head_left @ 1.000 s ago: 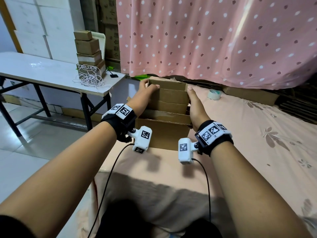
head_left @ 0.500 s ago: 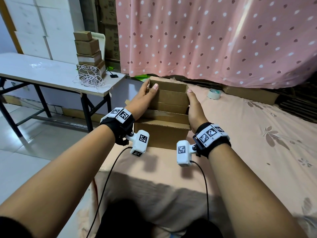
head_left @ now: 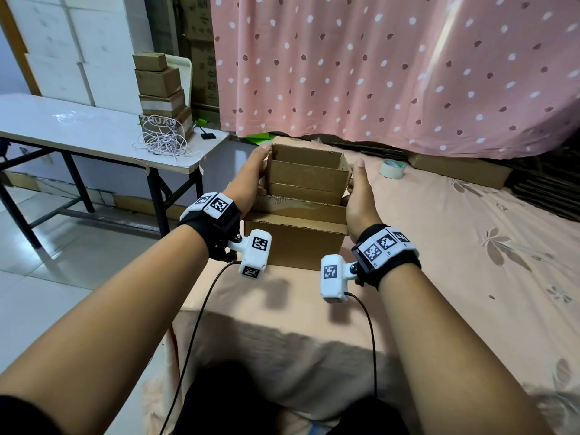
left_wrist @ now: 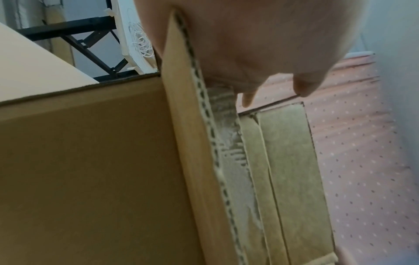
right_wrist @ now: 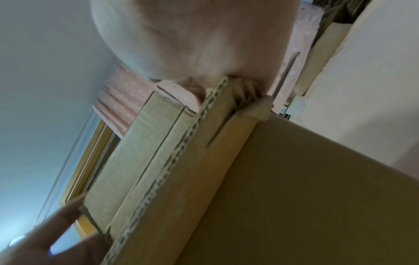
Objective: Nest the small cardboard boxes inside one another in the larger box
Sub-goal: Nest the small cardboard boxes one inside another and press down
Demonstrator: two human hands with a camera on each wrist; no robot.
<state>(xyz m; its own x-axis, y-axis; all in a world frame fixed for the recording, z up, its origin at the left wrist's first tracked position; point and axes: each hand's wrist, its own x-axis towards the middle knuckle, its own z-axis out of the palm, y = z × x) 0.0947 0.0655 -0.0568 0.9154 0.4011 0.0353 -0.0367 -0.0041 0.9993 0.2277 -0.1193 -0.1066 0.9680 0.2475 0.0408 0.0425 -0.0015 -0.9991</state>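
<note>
Several brown cardboard boxes sit nested on the peach bedspread. The large outer box (head_left: 295,243) holds a smaller box (head_left: 298,210), and the top small box (head_left: 306,175) stands open and highest. My left hand (head_left: 251,177) lies flat with straight fingers against the left side of the stack. My right hand (head_left: 357,189) is flat beside the right side, palm at the flap and fingertips slightly off the top box. The left wrist view shows my left hand (left_wrist: 260,44) over the outer box (left_wrist: 90,161). The right wrist view shows my right hand (right_wrist: 192,35) on the outer box (right_wrist: 317,197).
A tape roll (head_left: 391,168) lies on the bedspread behind and to the right, near flat cardboard (head_left: 461,169) under the pink dotted curtain (head_left: 392,73). To the left stands a white folding table (head_left: 78,127) with stacked boxes (head_left: 161,95) and tangled cord (head_left: 163,142). The bed edge drops off left of the boxes.
My left fingers have uncurled from the top box's far rim and now lie straight along its side. My right hand has eased slightly outward to the right. The boxes stay put.
</note>
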